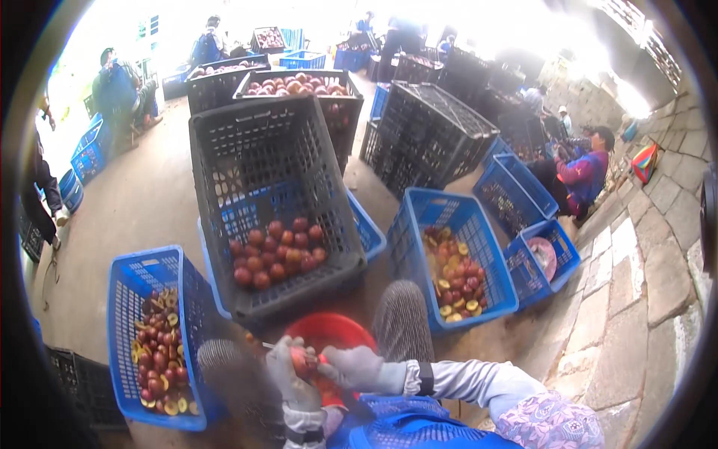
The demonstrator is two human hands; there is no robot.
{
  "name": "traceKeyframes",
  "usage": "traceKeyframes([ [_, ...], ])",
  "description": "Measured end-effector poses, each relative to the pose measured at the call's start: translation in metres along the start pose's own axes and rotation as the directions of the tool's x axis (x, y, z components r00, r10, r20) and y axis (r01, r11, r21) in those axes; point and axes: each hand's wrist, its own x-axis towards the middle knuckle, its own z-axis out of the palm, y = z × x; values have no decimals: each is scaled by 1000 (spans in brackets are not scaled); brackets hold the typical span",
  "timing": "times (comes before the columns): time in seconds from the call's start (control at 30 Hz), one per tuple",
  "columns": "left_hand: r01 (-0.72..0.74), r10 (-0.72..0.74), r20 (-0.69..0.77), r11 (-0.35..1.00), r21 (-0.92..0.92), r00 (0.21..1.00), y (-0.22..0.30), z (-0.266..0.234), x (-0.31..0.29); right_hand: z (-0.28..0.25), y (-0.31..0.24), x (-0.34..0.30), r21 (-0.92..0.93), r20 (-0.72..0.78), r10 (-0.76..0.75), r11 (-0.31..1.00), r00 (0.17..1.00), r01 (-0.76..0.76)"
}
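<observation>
Both my hands are gloved and close together over a red basin [329, 329] between my knees. My left hand [288, 374] is closed around a red plum [301, 362]. Beside it, the fingers of my right hand [357, 368] are pinched at the plum's right side, where a small bit of red shows; what they grip is too small to name. A thin pale strip sticks out to the left of my left hand. In front of me a black crate [288, 295] leans toward me, whole plums [277, 253] gathered at its low end.
Blue crates of cut plums stand on my left [123, 337] and right [407, 217]. Under the black crate is another blue crate [366, 228]. Further off are stacked black crates [430, 127], a heaped plum crate [340, 112] and a seated person [587, 176]. A stone wall [658, 254] runs along the right.
</observation>
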Motion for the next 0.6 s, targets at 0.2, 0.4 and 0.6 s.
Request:
traceKeyframes([
  [0.2,107,-137,-197,982,-154,971,-3,-3,13,14,16,28,-52,237,32,998,971,-20],
  [0.4,-127,263,-201,850,512,944,-2,-24,45,53,2,56,335,198,246,893,949,-301],
  [0.6,6,-10,-396,1000,-12,918,-2,-28,59,54,4,67,53,181,169,982,969,-182],
])
